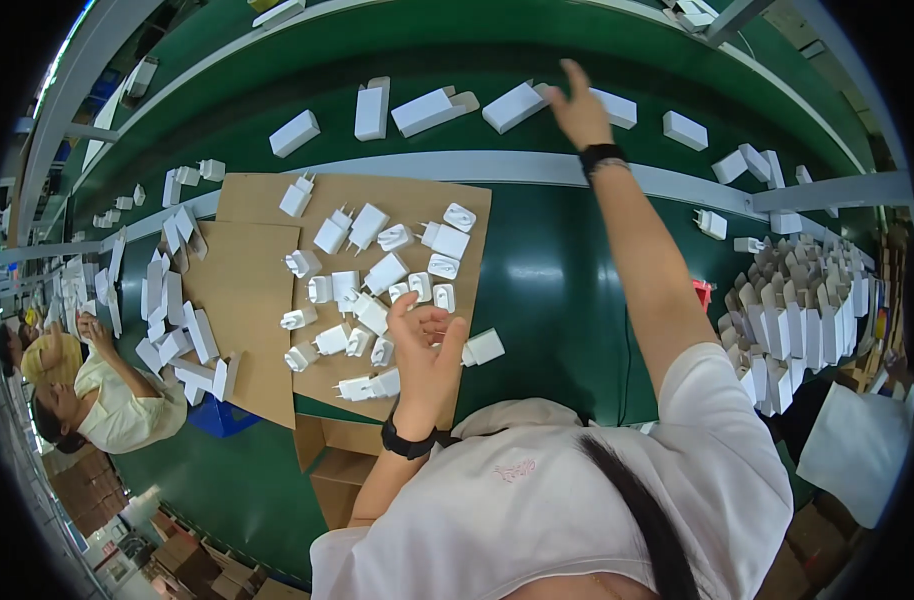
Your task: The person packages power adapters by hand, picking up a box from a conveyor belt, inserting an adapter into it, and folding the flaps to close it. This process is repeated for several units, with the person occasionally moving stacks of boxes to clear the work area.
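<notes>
My right hand (582, 112) reaches out over the green conveyor belt, fingers stretched and apart. Its thumb side is right by the open flap end of a white box (515, 106); I cannot tell if they touch. Another white box (615, 108) lies partly behind this hand. My left hand (427, 350) hovers over the near right part of a cardboard sheet (467, 205), fingers loosely bent and thumb apart, with nothing visible in it. Beside its thumb lies a white plug charger (484, 347). Several more white chargers (387, 272) with two pins are scattered across the cardboard.
Further white boxes (295, 133) lie along the belt. At right stands a dense stack of open white boxes (797, 310). Loose white boxes (199, 332) are heaped at left, near a co-worker (127, 400) in a pale top. A metal rail (667, 182) separates belt and table.
</notes>
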`<action>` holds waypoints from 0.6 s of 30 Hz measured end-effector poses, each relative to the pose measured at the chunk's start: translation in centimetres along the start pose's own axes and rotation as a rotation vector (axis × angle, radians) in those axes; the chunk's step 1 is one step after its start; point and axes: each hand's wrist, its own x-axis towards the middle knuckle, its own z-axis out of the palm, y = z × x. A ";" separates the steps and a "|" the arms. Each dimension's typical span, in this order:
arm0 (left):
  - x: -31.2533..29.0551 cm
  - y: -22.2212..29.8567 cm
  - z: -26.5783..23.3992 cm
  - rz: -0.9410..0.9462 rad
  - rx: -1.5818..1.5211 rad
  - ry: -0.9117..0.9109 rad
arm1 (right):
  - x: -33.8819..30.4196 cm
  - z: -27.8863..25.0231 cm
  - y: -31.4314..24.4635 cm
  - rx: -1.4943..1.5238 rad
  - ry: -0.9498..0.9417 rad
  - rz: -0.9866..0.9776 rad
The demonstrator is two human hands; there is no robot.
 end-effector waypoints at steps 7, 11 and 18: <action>2.7 1.7 1.9 0.063 -0.008 -0.081 | -0.5 3.4 -3.5 -0.158 -0.314 0.001; 4.9 2.0 2.3 0.241 0.074 0.010 | -10.3 -3.5 -10.0 0.020 -0.179 -0.364; 3.7 4.3 4.1 0.189 -0.222 -0.269 | -23.9 -10.0 -12.8 0.577 -0.342 -0.128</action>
